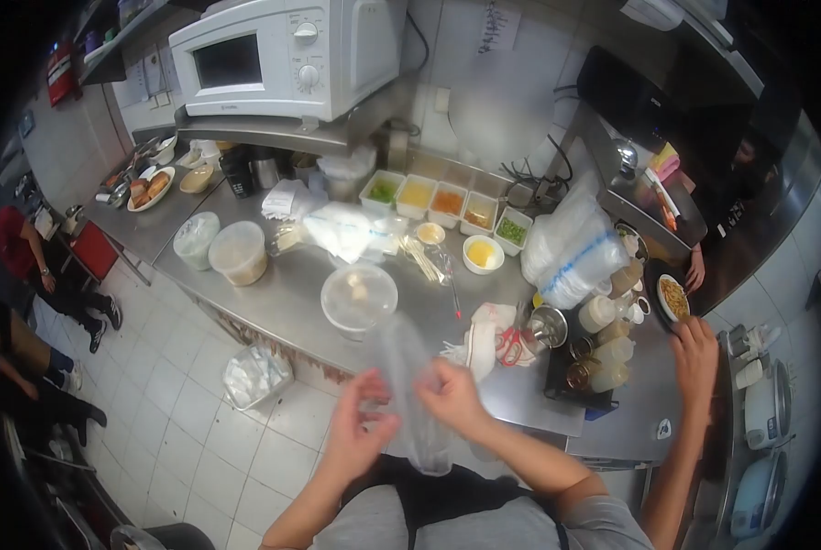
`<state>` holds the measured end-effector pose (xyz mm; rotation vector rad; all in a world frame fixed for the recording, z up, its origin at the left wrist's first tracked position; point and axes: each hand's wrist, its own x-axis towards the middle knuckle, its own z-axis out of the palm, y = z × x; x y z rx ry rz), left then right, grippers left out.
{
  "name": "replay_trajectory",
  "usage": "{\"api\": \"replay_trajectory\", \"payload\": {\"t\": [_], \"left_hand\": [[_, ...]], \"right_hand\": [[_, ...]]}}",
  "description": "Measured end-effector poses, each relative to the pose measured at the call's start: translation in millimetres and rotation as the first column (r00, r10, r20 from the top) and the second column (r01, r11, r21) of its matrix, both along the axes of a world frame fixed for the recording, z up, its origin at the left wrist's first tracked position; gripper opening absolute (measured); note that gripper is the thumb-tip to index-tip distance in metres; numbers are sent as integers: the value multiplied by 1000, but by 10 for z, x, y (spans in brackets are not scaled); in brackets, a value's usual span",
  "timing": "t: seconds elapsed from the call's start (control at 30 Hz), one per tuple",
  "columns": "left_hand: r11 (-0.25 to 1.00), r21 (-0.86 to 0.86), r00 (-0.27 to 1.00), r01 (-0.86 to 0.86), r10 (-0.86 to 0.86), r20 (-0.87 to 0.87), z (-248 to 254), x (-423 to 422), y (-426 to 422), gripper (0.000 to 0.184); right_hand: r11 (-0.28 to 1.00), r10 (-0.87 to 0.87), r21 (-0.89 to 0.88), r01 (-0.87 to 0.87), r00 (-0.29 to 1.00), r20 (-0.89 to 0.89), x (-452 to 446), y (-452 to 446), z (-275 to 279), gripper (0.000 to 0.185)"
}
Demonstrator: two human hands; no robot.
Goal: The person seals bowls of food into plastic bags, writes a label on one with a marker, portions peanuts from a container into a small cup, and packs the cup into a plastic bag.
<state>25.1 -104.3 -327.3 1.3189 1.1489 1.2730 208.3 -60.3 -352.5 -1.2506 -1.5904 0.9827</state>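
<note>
A long clear plastic bag (pixel 408 390) hangs upright in front of my apron, smeared a little by motion. My right hand (pixel 451 399) has its fingers closed on the bag's right side. My left hand (pixel 360 422) is at the bag's left, fingers curled but apart, with nothing gripped in it; whether it touches the bag is hard to tell. Just beyond the bag, a round clear container with a translucent lid (pixel 359 298) stands on the steel counter (pixel 291 316).
Trays of chopped toppings (pixel 448 202) line the back. A yellow-filled bowl (pixel 483 255), red scissors (pixel 515 348) and sauce bottles (pixel 612 353) lie rightward. Another person's hand (pixel 694 344) reaches beside a plate of food (pixel 673 298). A lined bin (pixel 256 376) stands on the floor.
</note>
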Motion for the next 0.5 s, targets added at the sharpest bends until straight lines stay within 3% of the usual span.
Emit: {"api": "replay_trajectory", "payload": {"t": [0.03, 0.07, 0.1, 0.17, 0.2, 0.23, 0.3, 0.33, 0.4, 0.47, 0.5], "left_hand": [[987, -65, 989, 145, -145, 1, -5, 99, -120, 58], [997, -8, 992, 76, -76, -104, -66, 185, -187, 42], [996, -6, 991, 85, -86, -105, -159, 193, -239, 42], [946, -317, 964, 61, 27, 266, -360, 128, -295, 28], [941, -292, 913, 170, -38, 407, -364, 68, -374, 23], [927, -259, 837, 273, -96, 539, -321, 6, -484, 26], [885, -121, 542, 450, -163, 824, -228, -54, -678, 27], [876, -112, 535, 469, -180, 826, -376, -119, -707, 27], [803, -247, 222, 543, 146, 964, -620, -248, -692, 28], [804, -239, 205, 545, 149, 967, -674, -410, -631, 24], [808, -225, 176, 545, 153, 972, -676, -475, -597, 21]], "right_hand": [[995, 58, 73, -64, 995, 85, -68, -104, -7, 17], [995, 59, 72, -65, 995, 81, -106, -186, -44, 17], [992, 74, 96, -87, 988, 139, -106, -255, -75, 16], [990, 22, 130, -50, 978, 208, -32, -333, -161, 17], [990, -50, 138, 18, 971, 232, 35, -319, -274, 18], [986, -120, 146, 84, 959, 257, 152, -307, -391, 19], [982, -178, 119, 145, 924, 338, 380, -340, -638, 20], [973, -226, 141, 184, 890, 396, 421, -383, -763, 22], [963, -267, 166, 214, 853, 449, 414, -469, -876, 24], [989, -66, -99, 109, 928, 366, 363, -562, -945, 27], [990, -63, -97, 105, 928, 366, 377, -563, -978, 27]]}}
